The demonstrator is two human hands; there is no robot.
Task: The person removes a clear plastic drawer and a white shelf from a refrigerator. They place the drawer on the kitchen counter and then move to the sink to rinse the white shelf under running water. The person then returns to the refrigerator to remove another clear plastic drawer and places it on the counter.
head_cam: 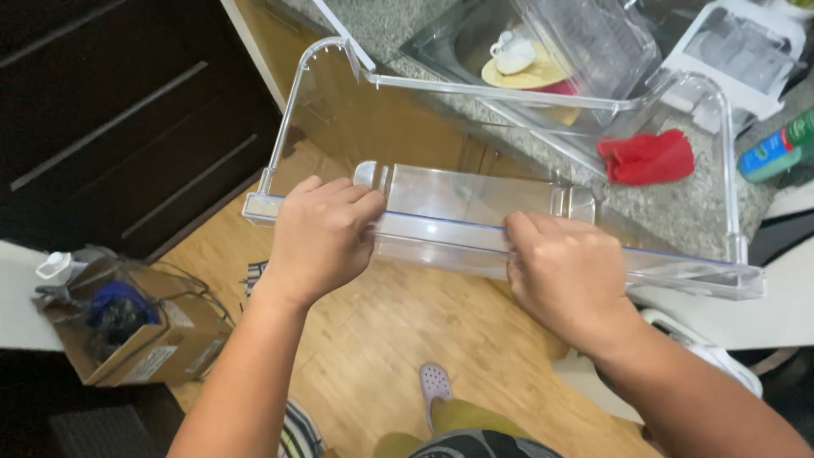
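Observation:
I hold a large clear plastic bin (475, 197), shaped like a refrigerator door shelf, in the air in front of me. My left hand (322, 233) grips its near front wall toward the left. My right hand (566, 273) grips the same wall toward the right. The bin's open side faces away, and its two tall curved end walls rise at the left and right. Through the clear plastic I see the granite counter (678, 212) behind it.
A red cloth (646, 157) lies on the counter next to a sink (475, 42) holding a yellow plate and a clear container. A green and blue bottle (776, 148) lies at right. An open cardboard box (127, 326) sits on the wooden floor at left.

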